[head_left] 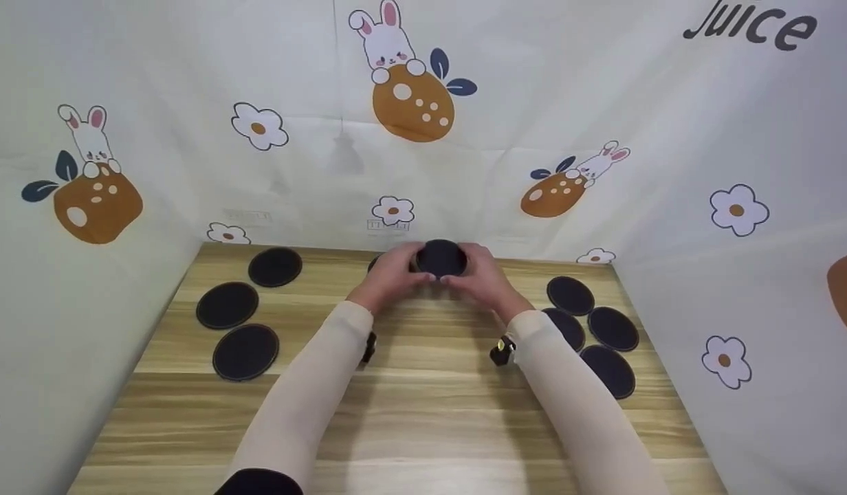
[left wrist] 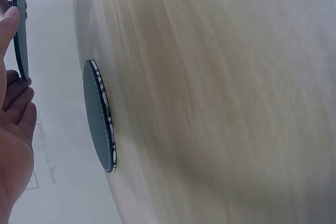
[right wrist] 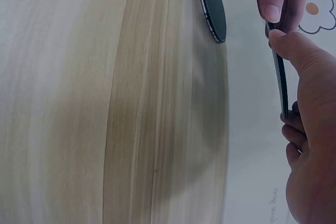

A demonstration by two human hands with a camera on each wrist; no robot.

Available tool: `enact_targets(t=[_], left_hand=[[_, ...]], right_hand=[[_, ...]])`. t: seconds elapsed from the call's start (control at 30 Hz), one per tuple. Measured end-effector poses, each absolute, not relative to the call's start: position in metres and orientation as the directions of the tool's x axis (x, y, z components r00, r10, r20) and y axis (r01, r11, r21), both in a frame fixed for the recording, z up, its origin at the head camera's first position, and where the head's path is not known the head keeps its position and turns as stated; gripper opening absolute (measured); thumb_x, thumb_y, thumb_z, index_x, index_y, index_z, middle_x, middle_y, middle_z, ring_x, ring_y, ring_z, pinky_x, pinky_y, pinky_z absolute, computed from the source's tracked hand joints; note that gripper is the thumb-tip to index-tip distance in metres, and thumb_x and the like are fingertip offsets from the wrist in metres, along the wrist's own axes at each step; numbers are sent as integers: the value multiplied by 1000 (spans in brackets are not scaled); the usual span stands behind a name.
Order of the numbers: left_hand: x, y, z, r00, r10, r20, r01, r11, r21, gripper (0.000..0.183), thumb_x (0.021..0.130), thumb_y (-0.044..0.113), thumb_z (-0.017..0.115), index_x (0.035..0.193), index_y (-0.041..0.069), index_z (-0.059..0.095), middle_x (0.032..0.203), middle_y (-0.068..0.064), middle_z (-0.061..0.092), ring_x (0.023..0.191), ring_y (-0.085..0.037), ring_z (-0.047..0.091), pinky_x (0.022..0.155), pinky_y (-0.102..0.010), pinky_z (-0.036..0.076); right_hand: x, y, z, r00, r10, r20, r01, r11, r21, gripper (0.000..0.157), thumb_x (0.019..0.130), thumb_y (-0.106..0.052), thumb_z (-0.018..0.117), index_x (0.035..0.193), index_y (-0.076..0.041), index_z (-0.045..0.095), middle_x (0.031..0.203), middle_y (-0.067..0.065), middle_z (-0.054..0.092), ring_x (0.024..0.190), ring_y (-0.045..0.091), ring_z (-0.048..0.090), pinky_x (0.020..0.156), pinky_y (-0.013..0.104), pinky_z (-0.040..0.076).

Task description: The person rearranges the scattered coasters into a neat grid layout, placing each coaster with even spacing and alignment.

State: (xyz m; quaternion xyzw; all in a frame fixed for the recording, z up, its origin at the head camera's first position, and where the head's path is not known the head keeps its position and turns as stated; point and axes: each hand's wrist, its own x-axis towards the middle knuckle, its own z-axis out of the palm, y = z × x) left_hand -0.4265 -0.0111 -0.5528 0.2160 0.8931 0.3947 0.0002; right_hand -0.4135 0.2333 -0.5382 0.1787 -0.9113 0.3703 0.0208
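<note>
A round black coaster (head_left: 441, 258) is held up off the table near its back edge, between both hands. My left hand (head_left: 394, 271) grips its left side, and the right hand (head_left: 487, 276) grips the right side. The two thumbs nearly meet at the coaster's near rim. In both wrist views, the held coaster (right wrist: 280, 77) appears almost edge-on, with fingers at its rim. Partly hidden behind my left hand, another coaster (head_left: 374, 262) lies on the table; the left wrist view shows this coaster (left wrist: 98, 116) with pale stitching and a black-and-white patterned edge.
Three black coasters (head_left: 245, 352) lie spread at the table's left. Several more coasters (head_left: 613, 328) sit close together on the right, one partly covered by the right sleeve. The wood-grain table (head_left: 423, 412) meets a printed white curtain (head_left: 300, 179) at its back and sides.
</note>
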Motion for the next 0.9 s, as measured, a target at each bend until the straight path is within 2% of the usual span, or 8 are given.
enact_targets(t=[0.33,0.57,0.9], left_hand=[[-429,-11,-558,-921,370,124,340,606,719,67,100,30,86,158,10,60,160,-9,60,151,-26,52,128,-45,39],[-432,-10,-566,-909,400,119,368,633,680,70,98,28,88,158,5,59,160,-13,59,151,-28,52,128,-43,39],[-440,-6,-577,-915,395,76,339,657,673,76,97,28,90,160,4,56,162,-13,58,152,-30,51,129,-43,37]], right_hand=[[-416,232,-543,-939,-307,154,-331,686,-648,82,93,-28,91,156,7,53,157,25,55,149,38,48,128,50,36],[-422,233,-559,-918,-337,208,-392,704,-592,77,91,-26,93,152,7,58,151,24,61,145,38,52,125,49,39],[-425,235,-571,-925,-329,192,-372,673,-639,79,90,-26,93,153,6,58,151,24,61,144,38,54,126,50,39]])
